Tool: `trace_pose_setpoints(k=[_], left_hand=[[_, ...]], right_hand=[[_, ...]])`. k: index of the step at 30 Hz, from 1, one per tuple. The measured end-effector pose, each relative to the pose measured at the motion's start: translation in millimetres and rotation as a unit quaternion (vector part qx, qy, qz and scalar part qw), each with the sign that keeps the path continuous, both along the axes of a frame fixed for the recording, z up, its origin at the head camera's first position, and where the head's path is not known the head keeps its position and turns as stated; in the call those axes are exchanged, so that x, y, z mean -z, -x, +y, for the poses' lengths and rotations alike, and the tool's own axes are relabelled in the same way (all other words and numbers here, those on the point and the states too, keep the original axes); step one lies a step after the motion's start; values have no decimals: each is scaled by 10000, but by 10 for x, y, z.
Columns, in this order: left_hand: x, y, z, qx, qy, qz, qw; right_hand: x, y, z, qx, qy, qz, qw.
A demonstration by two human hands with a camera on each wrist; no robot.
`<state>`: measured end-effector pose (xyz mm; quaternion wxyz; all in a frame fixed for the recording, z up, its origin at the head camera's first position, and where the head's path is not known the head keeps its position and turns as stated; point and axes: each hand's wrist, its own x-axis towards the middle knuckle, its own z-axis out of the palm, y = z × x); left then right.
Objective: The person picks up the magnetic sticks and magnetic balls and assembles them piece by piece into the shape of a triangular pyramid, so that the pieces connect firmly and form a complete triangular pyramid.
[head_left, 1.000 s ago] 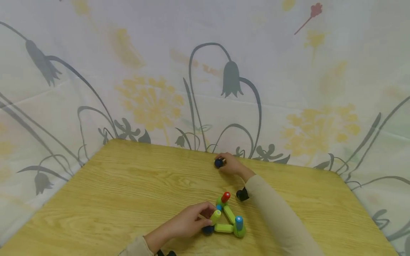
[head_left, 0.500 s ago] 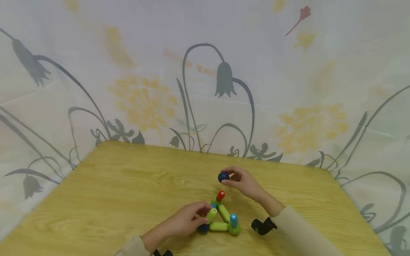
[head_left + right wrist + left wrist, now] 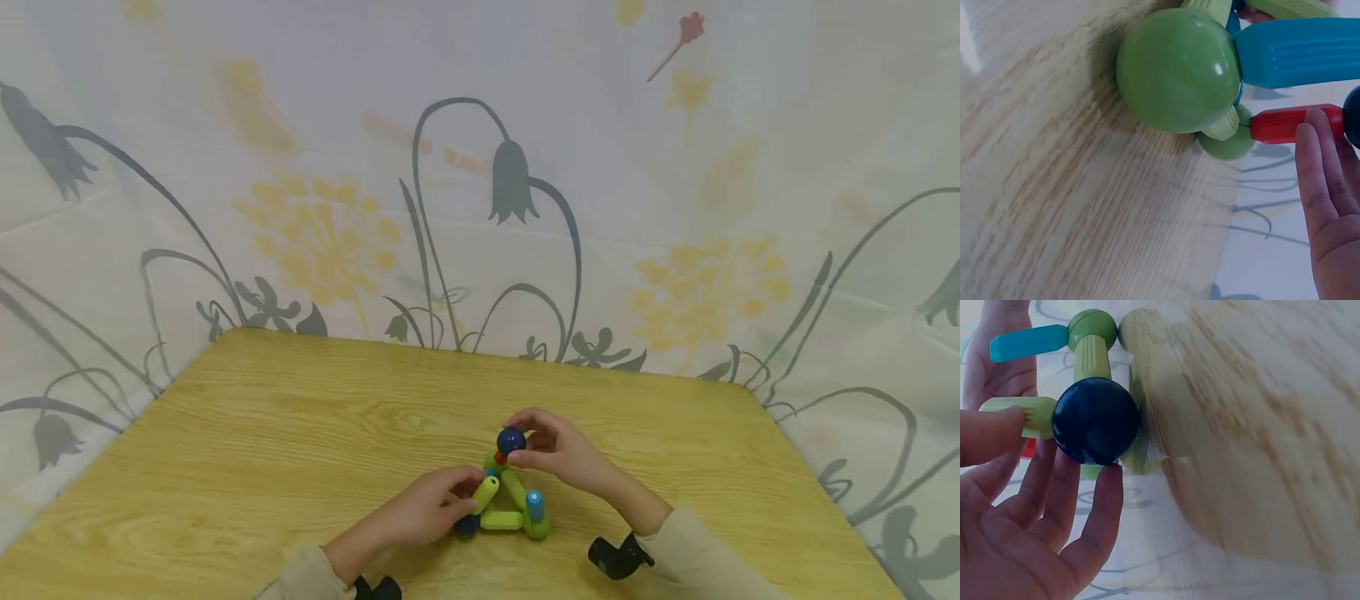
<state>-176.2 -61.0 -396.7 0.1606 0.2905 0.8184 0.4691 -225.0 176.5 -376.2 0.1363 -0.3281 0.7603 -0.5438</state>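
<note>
A triangle of magnetic rods and balls lies on the table. My left hand (image 3: 431, 508) pinches an upright yellow-green rod (image 3: 486, 493), its fingertips near the dark blue corner ball (image 3: 1095, 420) below. My right hand (image 3: 566, 454) holds another dark blue ball (image 3: 512, 441) between thumb and fingers at the top of the upright red rod (image 3: 1297, 124). In the right wrist view ball and rod appear to touch, and two fingers lie along the rod. A blue rod (image 3: 534, 505) stands on the nearer green ball (image 3: 1175, 70); the red one rises from the farther green ball (image 3: 1227, 140).
The wood-grain table (image 3: 337, 400) spreads around the structure. Behind it hangs a flower-printed cloth (image 3: 360, 167). Each wrist wears a black camera, such as the right wrist camera (image 3: 621, 557).
My right hand has brought the dark blue ball from the table's far edge toward me and onto the red rod's top. My left hand keeps its pinch on the yellow-green rod.
</note>
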Motion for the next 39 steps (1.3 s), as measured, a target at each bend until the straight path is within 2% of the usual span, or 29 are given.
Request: trace_pose_setpoints(k=[4, 9, 16, 22, 24, 29, 39], left_hand=[[-2, 8, 26, -37, -38, -83, 10000], [-5, 12, 50, -89, -25, -106, 9999], [6, 23, 65, -156, 50, 54, 9999], [5, 34, 73, -150, 36, 136, 9998], [1, 31, 73, -146, 41, 125, 9998], [-5, 34, 67, -146, 125, 161, 9997], [5, 76, 80, -34, 325, 219, 9992]], right_hand=[[12, -17, 13, -51, 5, 34, 10000], [40, -57, 30, -364, -27, 172, 9992], [77, -107, 78, -797, 168, 272, 9963], [118, -141, 277, -1174, 186, 240, 9926], [162, -162, 328, -1148, 165, 224, 9930], [269, -188, 328, -732, 44, 290, 9969], [289, -201, 231, -167, -274, 6, 9995]])
